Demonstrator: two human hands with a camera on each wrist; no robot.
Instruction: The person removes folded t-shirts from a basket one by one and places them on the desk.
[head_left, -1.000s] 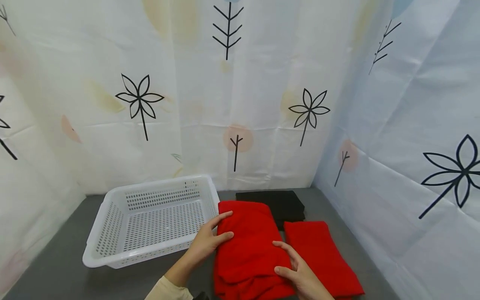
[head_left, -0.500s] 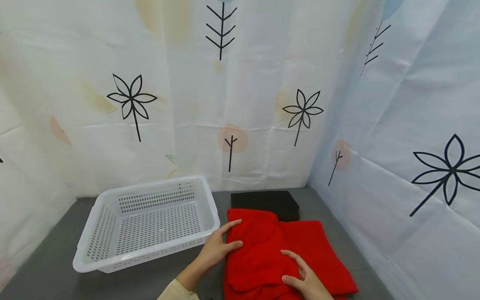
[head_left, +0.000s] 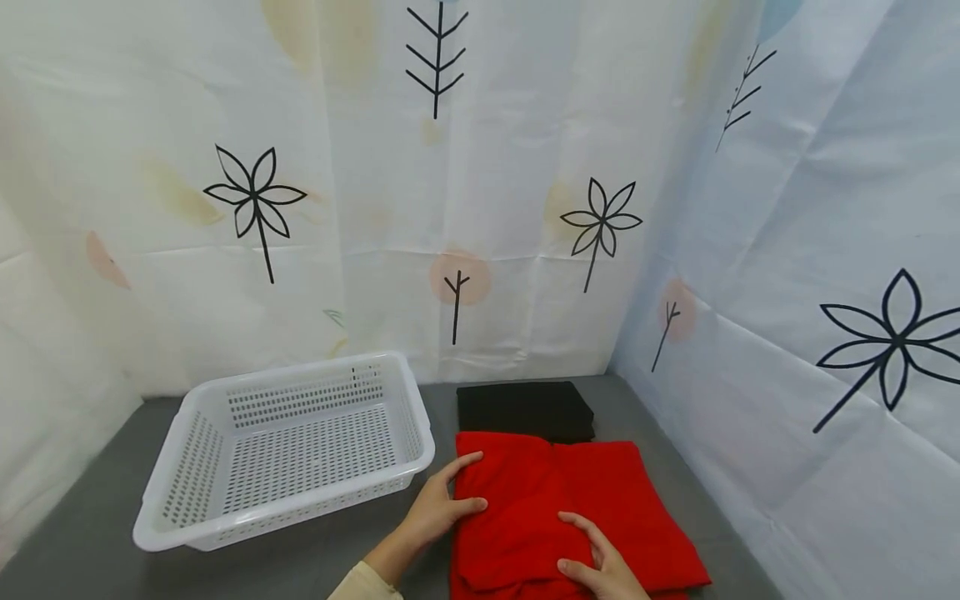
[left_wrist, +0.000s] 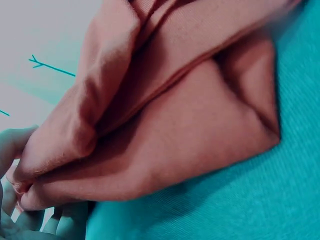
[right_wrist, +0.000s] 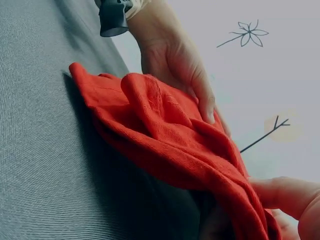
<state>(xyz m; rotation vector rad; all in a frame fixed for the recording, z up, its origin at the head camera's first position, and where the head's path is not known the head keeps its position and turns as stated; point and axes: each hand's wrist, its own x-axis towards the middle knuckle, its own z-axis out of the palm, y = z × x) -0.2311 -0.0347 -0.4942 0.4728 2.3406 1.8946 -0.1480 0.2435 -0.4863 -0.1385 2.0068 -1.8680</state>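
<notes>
A folded red cloth (head_left: 517,508) lies between my two hands in the head view, its right side over a second folded red cloth (head_left: 637,517). My left hand (head_left: 435,508) grips its left edge, thumb and index finger on top. At the near right part, my right hand (head_left: 607,567) holds the same cloth. The right wrist view has the cloth (right_wrist: 170,135) raised at an angle above the table, with a shadow beneath. Fingers of the left hand go under the cloth (left_wrist: 165,135) in the left wrist view.
To the left stands a white perforated plastic basket (head_left: 315,490) with nothing in it. A folded black cloth (head_left: 525,408) lies behind the red ones. Patterned white curtains (head_left: 375,292) enclose the grey table (head_left: 315,550) at the back and sides.
Both hands have moved the red cloth to the right and nearer, away from the basket. It now overlaps the second red cloth, and more of the black cloth shows.
</notes>
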